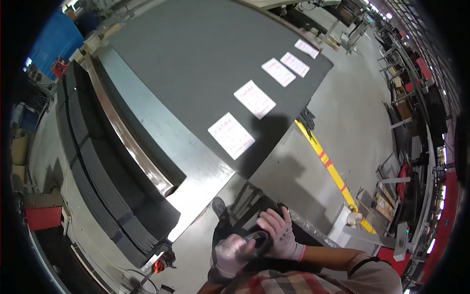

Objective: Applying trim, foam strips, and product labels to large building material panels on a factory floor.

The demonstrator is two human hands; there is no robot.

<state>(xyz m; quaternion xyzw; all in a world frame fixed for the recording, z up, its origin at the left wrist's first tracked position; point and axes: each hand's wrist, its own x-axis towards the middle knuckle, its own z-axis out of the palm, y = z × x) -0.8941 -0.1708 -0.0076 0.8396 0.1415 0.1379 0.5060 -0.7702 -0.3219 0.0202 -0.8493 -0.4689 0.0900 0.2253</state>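
Observation:
Close to my body, a dark ring-shaped roll (263, 240), apparently a roll of tape, sits between my two gloved hands. My left hand (230, 255) is smeared by motion, with its fingers closed around the roll's left side. Beside the roll, my right hand (285, 234) has its fingers stretched out and its thumb apart; whether its palm touches the roll is hard to tell. Both gloves are pale, and the right one has a pink cuff. Beyond my hands, several white paper sheets with red writing, the nearest being one sheet (231, 136), lie in a row on a large dark grey panel (181, 54).
A pale metal strip (147, 105) runs along the panel's left side. Further left lies a long stack of dark strips (105, 171), bound in bundles. A yellow bar with red bands (325, 159) stretches across the right. Racks with materials (406, 112) line the far right.

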